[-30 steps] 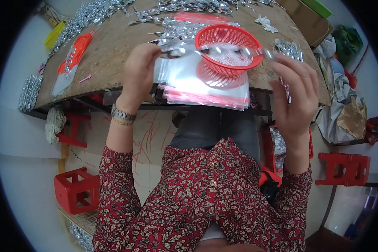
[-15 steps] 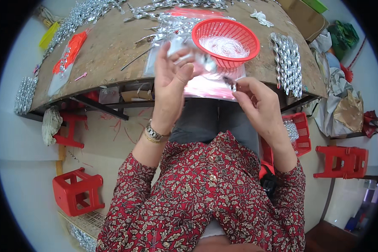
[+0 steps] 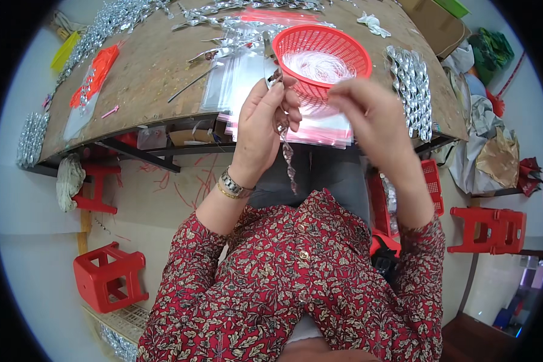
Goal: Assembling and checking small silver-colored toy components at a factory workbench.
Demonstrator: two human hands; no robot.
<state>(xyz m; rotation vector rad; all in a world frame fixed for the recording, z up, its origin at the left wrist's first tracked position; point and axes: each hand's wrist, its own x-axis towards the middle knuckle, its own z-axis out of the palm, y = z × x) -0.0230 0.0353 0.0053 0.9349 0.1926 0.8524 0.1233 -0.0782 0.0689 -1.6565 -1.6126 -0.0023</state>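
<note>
"What is in the left hand (image 3: 265,120)?"
"It pinches a silver strip (image 3: 288,158), shiny and all twisty, with brownish bits. One end hangs low by the near edge of the surface (image 3: 145,78), left of the red basket (image 3: 315,90)."
"And the right hand (image 3: 371,114)?"
"It's bent and blurry, near the basket. I can't tell if it holds anything."

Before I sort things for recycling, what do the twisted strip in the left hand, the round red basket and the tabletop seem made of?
Twisted strip: probably foil or metallised plastic film; thin, with shiny glints.
Round red basket: likely moulded plastic; evenly coloured, slightly glossy, with regular openwork walls.
Tabletop: apparently wood or wood-based board; matt, brown, mottled and worn.
</note>
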